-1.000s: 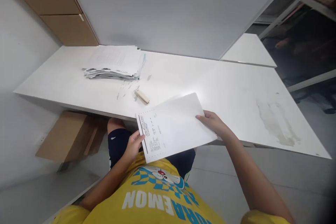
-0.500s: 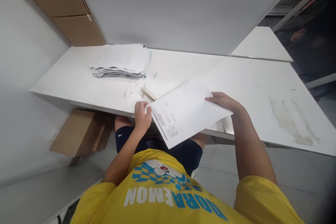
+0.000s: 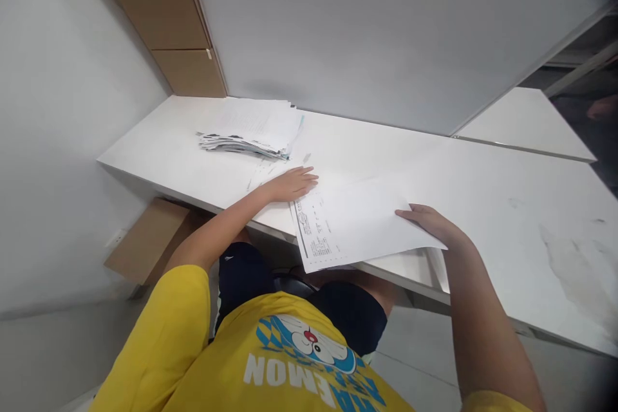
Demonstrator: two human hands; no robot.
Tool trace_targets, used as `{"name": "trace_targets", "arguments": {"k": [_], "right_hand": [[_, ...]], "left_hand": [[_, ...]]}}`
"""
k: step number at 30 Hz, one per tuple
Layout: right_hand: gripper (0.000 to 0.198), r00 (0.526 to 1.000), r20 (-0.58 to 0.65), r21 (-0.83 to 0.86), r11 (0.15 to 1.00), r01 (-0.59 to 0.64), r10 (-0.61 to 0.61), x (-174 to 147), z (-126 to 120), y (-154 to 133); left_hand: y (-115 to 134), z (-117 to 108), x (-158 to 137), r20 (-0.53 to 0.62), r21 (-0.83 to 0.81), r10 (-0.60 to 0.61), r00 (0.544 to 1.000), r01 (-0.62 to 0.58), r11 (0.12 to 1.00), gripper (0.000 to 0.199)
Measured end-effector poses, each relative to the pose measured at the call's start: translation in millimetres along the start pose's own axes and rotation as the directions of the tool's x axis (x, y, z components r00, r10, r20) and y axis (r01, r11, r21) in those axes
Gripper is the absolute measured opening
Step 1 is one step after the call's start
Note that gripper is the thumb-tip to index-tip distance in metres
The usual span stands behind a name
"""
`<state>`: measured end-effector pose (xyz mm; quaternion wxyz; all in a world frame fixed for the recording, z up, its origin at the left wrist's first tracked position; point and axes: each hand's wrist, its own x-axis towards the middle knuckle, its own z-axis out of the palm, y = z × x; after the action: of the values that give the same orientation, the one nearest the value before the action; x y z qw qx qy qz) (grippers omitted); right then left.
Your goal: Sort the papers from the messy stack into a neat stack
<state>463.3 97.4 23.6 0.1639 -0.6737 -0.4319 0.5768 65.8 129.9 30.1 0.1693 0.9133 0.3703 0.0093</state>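
Note:
A white printed sheet of paper [image 3: 357, 225] lies slanted across the desk's front edge, its near corner sticking out above my lap. Print runs along its left side. My right hand [image 3: 427, 222] grips the sheet at its right side, thumb on top and the other fingers partly hidden. At the sheet's upper left corner, my left hand [image 3: 293, 185] lies palm down with fingers stretched out to the right. What is under that palm is hidden.
A thick, uneven stack of papers [image 3: 253, 125] sits at the back left of the white desk [image 3: 154, 141]. Cardboard boxes stand in the left corner [image 3: 164, 13], and another box [image 3: 145, 238] is under the desk. A grey panel [image 3: 338, 45] rises behind.
My left hand has moved from the sheet's lower left corner up onto the desk and flattened. The cream, stapler-like object there is now out of sight. My right hand keeps hold of the sheet.

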Motion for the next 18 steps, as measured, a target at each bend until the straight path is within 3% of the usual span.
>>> {"name": "trace_targets", "arguments": {"k": [9,15,17,18], "right_hand": [[0.019,0.996,-0.084,-0.112,0.994,0.016,-0.026,-4.8,2.8,-12.2],[0.015,0.996,-0.051,0.030,0.997,0.071,-0.069,-4.5,5.2,-8.2],[0.016,0.991,-0.074,0.109,0.987,0.118,-0.110,-11.0,-2.1,2.5],[0.017,0.985,-0.112,0.141,0.979,0.145,-0.130,-15.5,-7.7,9.8]], "left_hand": [[-4.5,13.2,0.3,-0.167,0.070,0.129,0.977,-0.119,0.990,0.050],[-17.1,3.6,-1.8,-0.167,0.040,0.155,0.974,-0.150,0.988,0.049],[-21.4,5.1,-7.4,-0.304,0.029,0.168,0.938,-0.167,0.986,0.051],[-22.9,7.7,-11.2,-0.420,0.021,0.146,0.896,-0.151,0.988,0.052]]}}
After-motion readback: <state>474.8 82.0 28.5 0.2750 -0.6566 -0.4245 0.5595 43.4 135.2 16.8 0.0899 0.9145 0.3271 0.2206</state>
